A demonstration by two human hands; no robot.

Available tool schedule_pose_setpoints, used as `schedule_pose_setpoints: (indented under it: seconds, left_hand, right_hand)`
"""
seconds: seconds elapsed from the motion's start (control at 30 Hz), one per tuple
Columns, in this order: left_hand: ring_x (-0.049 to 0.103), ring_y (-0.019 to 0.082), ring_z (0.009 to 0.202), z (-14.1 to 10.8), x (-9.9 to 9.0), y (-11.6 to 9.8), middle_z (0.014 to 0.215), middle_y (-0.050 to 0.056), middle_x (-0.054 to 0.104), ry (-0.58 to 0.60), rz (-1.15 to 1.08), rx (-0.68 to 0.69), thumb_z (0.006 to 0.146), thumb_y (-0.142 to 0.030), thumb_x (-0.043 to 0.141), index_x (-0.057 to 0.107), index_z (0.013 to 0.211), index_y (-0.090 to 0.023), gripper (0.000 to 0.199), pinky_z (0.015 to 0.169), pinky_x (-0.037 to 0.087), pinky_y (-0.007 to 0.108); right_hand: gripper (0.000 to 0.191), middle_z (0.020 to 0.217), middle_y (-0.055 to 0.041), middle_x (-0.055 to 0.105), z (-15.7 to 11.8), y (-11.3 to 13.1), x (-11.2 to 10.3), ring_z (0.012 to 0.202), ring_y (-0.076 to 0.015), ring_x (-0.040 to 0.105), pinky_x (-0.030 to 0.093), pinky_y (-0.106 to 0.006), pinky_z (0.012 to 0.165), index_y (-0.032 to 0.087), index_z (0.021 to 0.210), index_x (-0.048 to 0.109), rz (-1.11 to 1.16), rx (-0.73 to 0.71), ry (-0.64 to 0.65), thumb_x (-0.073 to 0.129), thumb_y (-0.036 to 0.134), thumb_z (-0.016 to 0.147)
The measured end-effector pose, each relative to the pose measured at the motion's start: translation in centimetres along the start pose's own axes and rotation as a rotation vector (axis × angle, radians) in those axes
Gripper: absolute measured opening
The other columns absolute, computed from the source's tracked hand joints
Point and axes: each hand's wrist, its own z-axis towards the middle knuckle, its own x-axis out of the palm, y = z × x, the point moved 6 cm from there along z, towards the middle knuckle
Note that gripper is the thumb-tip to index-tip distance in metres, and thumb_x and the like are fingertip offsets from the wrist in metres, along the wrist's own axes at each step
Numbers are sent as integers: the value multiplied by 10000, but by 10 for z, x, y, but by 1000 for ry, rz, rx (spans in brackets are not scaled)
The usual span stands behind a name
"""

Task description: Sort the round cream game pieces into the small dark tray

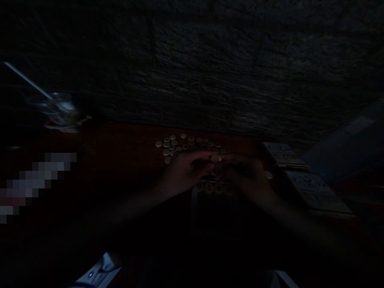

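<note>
In the dim light my left hand (185,170) and my right hand (250,174) meet over the wooden table. Their fingertips close round a small pale round Chinese chess piece (216,159) from both sides. Just below it, between the hands, another chess piece (214,171) shows in part. Nearer to me lies a short row of marked chess pieces (209,188) side by side on a dark, box-like shape whose form I cannot make out. Beyond my left hand several loose chess pieces (167,144) are scattered, some partly hidden by the fingers.
One pale piece (268,175) lies right of my right hand. Two flat patterned boards or boxes (316,188) rest at the right. A clear cup (61,110) with a straw stands at the far left. A rough stone wall (204,72) rises behind the table (129,138).
</note>
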Motion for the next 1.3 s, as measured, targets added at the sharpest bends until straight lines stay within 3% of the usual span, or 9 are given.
schedule_pose_setpoints:
  seconds: [0.13,0.3,0.57,0.8,1.03,1.3]
  left_hand:
    - [758,215,1055,0,1,1,1208,86,773,14,-35,4,939,-236,660,721,1244,-186,315,907,624,323]
    - [767,206,1029,0,2,2,1178,79,784,-2,-96,-27,941,-257,672,750,1178,-193,257,880,638,318]
    - [787,205,941,2,5,5,1049,80,811,-21,-229,-116,846,-235,770,720,1111,-175,277,833,648,310]
    - [780,234,987,-2,8,10,1141,119,788,12,-282,-176,855,-257,765,718,1128,-154,295,888,641,357]
    - [761,232,1061,-3,10,5,1187,108,778,48,-274,-177,913,-239,685,728,1159,-148,266,966,617,382]
    - [782,213,954,1,4,7,1053,84,810,-10,-249,-129,838,-205,748,745,1073,-167,238,875,639,339]
  right_hand:
    - [287,838,-53,801,-1,-3,-5,655,-167,748,617,-267,608,188,1042,771,-105,-73,-34,814,368,822]
    - [262,1008,-62,806,-3,-2,-7,888,-212,777,633,-319,786,220,1106,748,-282,-181,-42,769,331,870]
    - [239,957,-51,804,-5,7,-6,839,-204,773,617,-313,755,218,1103,735,-422,-277,-21,751,317,886]
    - [233,873,-20,773,-8,9,-9,753,-184,740,595,-296,692,243,1078,719,-557,-343,-51,780,320,866]
    - [209,896,-33,777,-9,14,-9,761,-199,743,602,-301,664,247,1044,710,-600,-377,-69,785,294,855]
    - [217,918,-34,783,-10,18,-6,783,-203,742,603,-331,718,254,1097,714,-614,-403,-40,737,320,892]
